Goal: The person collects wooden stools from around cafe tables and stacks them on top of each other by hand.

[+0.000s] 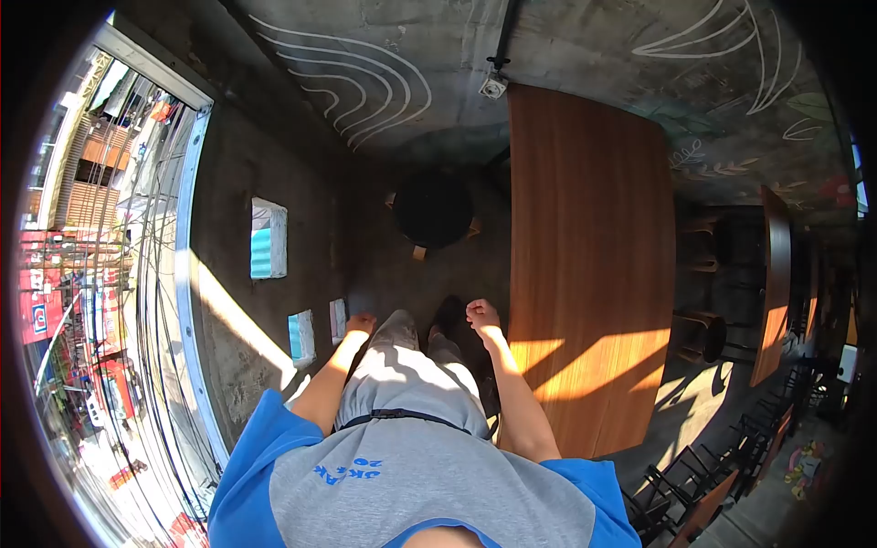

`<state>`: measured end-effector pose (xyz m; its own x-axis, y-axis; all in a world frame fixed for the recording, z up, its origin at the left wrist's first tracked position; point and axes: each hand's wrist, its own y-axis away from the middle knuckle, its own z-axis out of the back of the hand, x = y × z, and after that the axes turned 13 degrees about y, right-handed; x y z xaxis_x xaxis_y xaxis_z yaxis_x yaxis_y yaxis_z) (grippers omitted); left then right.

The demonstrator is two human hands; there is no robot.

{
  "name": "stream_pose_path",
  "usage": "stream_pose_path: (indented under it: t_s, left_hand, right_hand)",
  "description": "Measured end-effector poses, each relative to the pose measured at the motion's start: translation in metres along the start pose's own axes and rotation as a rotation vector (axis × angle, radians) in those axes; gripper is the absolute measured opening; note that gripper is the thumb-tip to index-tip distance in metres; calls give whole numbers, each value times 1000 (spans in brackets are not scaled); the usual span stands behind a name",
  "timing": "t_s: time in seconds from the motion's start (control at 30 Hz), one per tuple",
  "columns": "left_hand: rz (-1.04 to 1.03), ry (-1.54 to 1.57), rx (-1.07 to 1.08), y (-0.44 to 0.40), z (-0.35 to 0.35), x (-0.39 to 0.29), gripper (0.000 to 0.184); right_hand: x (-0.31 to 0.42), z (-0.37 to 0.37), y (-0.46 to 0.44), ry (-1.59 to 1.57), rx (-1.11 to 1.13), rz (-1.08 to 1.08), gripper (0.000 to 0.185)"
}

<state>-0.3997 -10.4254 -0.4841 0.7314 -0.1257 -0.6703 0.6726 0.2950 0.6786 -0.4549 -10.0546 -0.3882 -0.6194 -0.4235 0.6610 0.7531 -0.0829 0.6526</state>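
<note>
My left hand (363, 323) hangs low beside my left thigh, near the wall with small openings. Its fingers look curled in, and nothing shows in them. On the other side, my right hand (482, 314) is held in front of my right hip, close to the edge of a long wooden table (589, 228) but apart from it. Those fingers are loosely closed, with no object visible. Between the hands are my grey trousers (411, 365) with a dark waist strap (402, 415).
A round black stool or small table (432, 210) stands ahead on the dark floor. Chairs (699, 336) and another wooden table (775, 283) are to the right. At left, a large window opening (194, 274) overlooks a street with cables. A painted concrete wall (438, 55) lies ahead.
</note>
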Motion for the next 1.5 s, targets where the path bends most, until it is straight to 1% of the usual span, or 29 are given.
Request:
stream_pose_path:
  t_s: [0.07, 0.13, 0.17, 0.2, 0.3, 0.33, 0.4, 0.5, 0.6, 0.67, 0.77, 0.87, 0.97, 1.0, 1.03, 1.07, 1.1, 1.13, 1.17, 1.2, 1.23, 1.27, 1.3, 1.33, 1.4, 1.5]
  left_hand:
    - [-112, -228, -25, -38, 11, 21, 32]
    - [-112, -271, 30, -49, 16, -15, 34]
    - [-112, -291, 58, -57, 16, -41, 36]
    - [-67, -350, 89, -61, 13, -73, 35]
    - [-107, -365, 180, -128, 4, -104, 33]
    - [-117, -391, 200, -142, 2, -122, 33]
    - [-148, -445, 243, -166, -17, -177, 32]
    - [-332, -638, 363, -232, -42, -217, 31]
    - [-428, -751, 423, -286, -84, -259, 32]
    - [-394, -744, 480, -319, -111, -291, 39]
    - [-518, -766, 380, -375, -150, -302, 53]
    - [-214, -779, 428, -406, -180, -316, 64]
    - [-244, -713, 522, -417, -189, -307, 66]
    - [-294, -700, 552, -424, -185, -297, 69]
    - [-359, -679, 594, -441, -179, -281, 71]
    - [-317, -552, 764, -471, -172, -259, 65]
    - [-69, -440, 802, -429, -170, -304, 57]
    - [73, -727, 726, -411, -172, -323, 54]
    - [24, -808, 741, -405, -163, -313, 53]
    - [-81, -820, 854, -349, -154, -352, 57]
    - [-118, -847, 890, -306, -153, -372, 57]
    - [-213, -800, 866, -350, -144, -299, 55]
    - [-92, -695, 904, -356, -141, -272, 54]
    - [-116, -865, 910, -376, -137, -236, 54]
    - [-226, -689, 922, -350, -139, -213, 45]
    - [-287, -728, 843, -283, -154, -231, 38]
  right_hand:
    - [-19, 3, -22, -62, 42, -84, 9]
    - [-22, 7, -35, -141, 60, -183, 11]
    - [-23, 8, -42, -180, 67, -232, 12]
    - [-25, 8, -49, -211, 73, -262, 15]
    - [-24, 3, -68, -281, 38, -367, 16]
    - [-28, -3, -75, -282, 10, -363, 17]
    - [-26, -13, -84, -286, 2, -401, 18]
    - [-11, -26, -112, -321, -11, -467, 20]
    - [9, -38, -143, -355, -37, -522, 22]
    - [10, -56, -171, -394, -48, -532, 26]
    - [2, -93, -233, -270, -160, -571, 39]
    - [34, -108, -283, -393, -273, -678, 63]
    - [78, -93, -308, -600, -154, -847, 83]
    - [58, -102, -319, -627, -171, -866, 89]
    - [50, -108, -317, -758, -220, -850, 87]
    - [45, -112, -311, -891, -281, -814, 84]
    - [35, -116, -300, -1073, -258, -596, 86]
    - [38, -113, -296, -932, -276, -583, 89]
    - [43, -109, -291, -790, -295, -576, 91]
    - [56, -109, -287, -363, -346, -801, 95]
    - [29, -130, -291, -536, -335, -791, 98]
    - [13, -143, -296, -458, -394, -774, 95]
    - [22, -137, -288, -380, -408, -779, 95]
    - [21, -138, -280, -385, -421, -749, 91]
    - [33, -124, -264, -453, -338, -811, 85]
    - [33, -130, -239, -439, -413, -813, 78]
